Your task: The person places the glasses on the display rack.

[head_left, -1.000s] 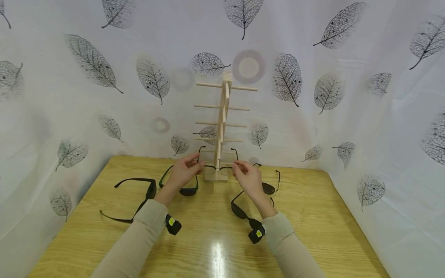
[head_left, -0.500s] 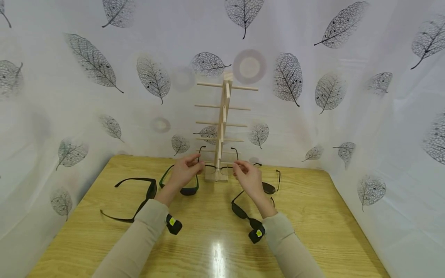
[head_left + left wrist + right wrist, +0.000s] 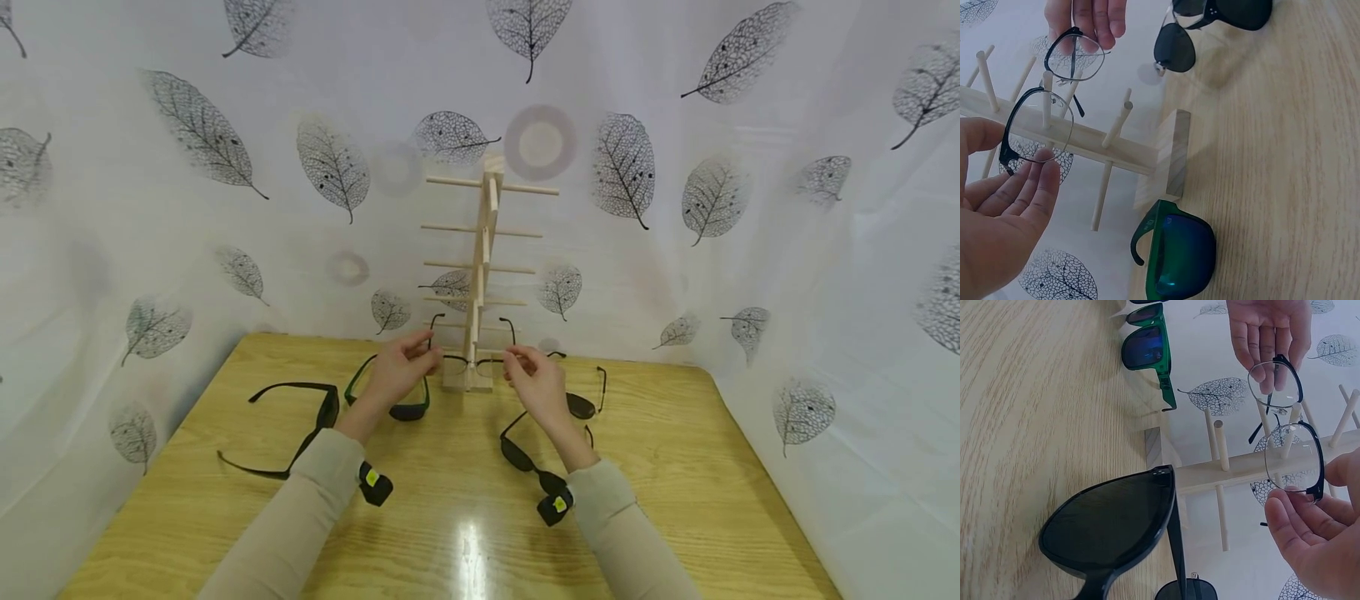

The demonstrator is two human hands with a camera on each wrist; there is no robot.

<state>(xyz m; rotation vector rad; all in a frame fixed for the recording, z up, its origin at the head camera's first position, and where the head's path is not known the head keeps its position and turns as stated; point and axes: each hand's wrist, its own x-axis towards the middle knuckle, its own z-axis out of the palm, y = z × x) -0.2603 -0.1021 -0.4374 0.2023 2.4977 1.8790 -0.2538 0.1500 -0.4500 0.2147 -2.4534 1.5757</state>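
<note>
A pair of clear eyeglasses [image 3: 1006,147] with black upper rims and thin metal lower rims faces me, temples pointing away to the back. My left hand [image 3: 399,371] pinches its left end between thumb and fingers. On the other side my right hand [image 3: 540,387] grips the right end the same way. Low on the upright wooden display rack [image 3: 484,237], the bridge overlaps the tip of a peg [image 3: 1292,419] in both wrist views. Thin crosswise rods stick out on either side of the rack's post, under and behind the glasses.
Black sunglasses [image 3: 327,410] lie unfolded at the left, with green-framed sunglasses [image 3: 408,412] beside my left wrist. Under my right forearm are black sunglasses [image 3: 516,455], and a dark-lensed pair [image 3: 581,406] lies behind them. A leaf-print curtain [image 3: 285,250] surrounds the wooden table [image 3: 420,517].
</note>
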